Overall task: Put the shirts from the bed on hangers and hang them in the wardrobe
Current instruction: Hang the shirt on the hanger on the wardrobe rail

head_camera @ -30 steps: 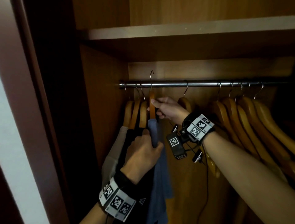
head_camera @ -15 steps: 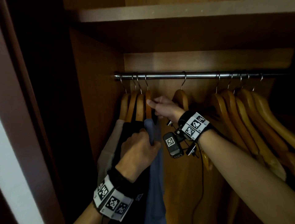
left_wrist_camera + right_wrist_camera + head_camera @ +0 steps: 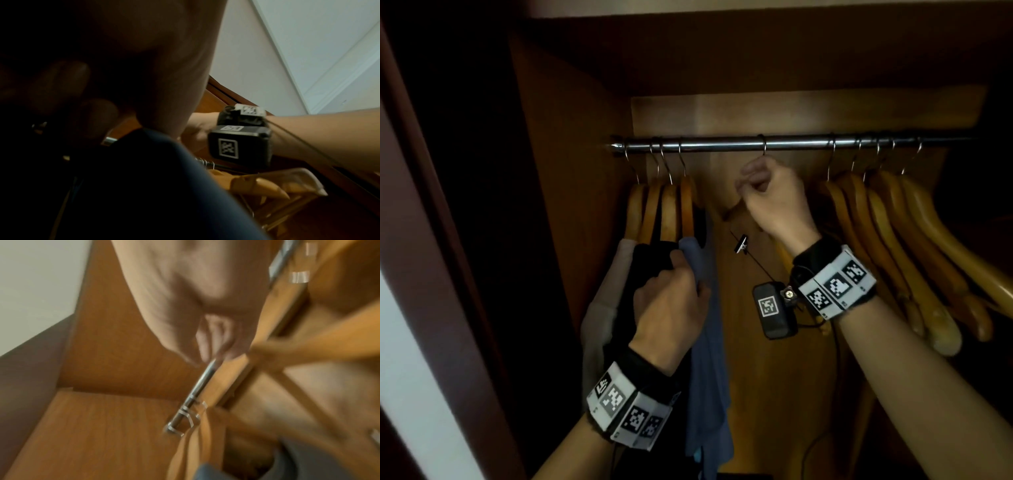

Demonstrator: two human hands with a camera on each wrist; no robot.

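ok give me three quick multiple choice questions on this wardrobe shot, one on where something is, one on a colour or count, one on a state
1. Where does the blue shirt hang on the rail?
A. at the far right end
B. in the left group, rightmost of the clothed hangers
C. on the shelf above

2. How many hangers make up the left group?
A. two
B. four
C. seven

3. What is the left hand doing?
A. gripping the blue shirt
B. hanging open at the person's side
C. holding the rail

Answers:
1. B, the shirt drapes from the last hanger of the left cluster.
2. B, four hooks and four wooden tops show in the head view.
3. A, its fingers curl round the blue cloth near the shoulder, while the right hand is curled at a separate hanger mid-rail.
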